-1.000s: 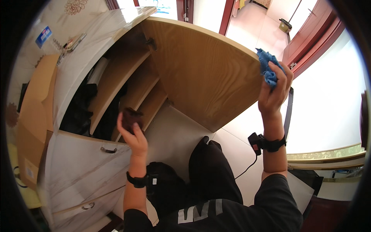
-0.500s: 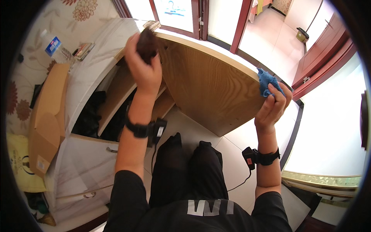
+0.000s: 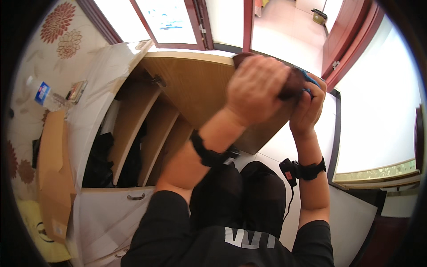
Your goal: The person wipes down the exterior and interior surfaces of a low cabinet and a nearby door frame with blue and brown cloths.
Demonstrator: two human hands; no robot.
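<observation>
Brown cloth (image 3: pixel 293 84): gripped in curled left hand (image 3: pixel 258 89); cabinet door (image 3: pixel 200 84) alongside apparently being wiped. Blue cloth (image 3: pixel 312 79): pinched in half-closed right hand (image 3: pixel 308 107). Steadied door seemingly required next.

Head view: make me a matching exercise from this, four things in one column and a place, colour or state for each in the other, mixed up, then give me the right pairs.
Things:
1. Dark brown cloth
2. Blue cloth
3. Wooden cabinet door
4. Plastic bottle

Places, colours or states:
A. Swung open
B. Clear, with a blue label
C. In the right hand
D. In the left hand

Right pairs: 1-D, 2-C, 3-A, 4-B
</observation>
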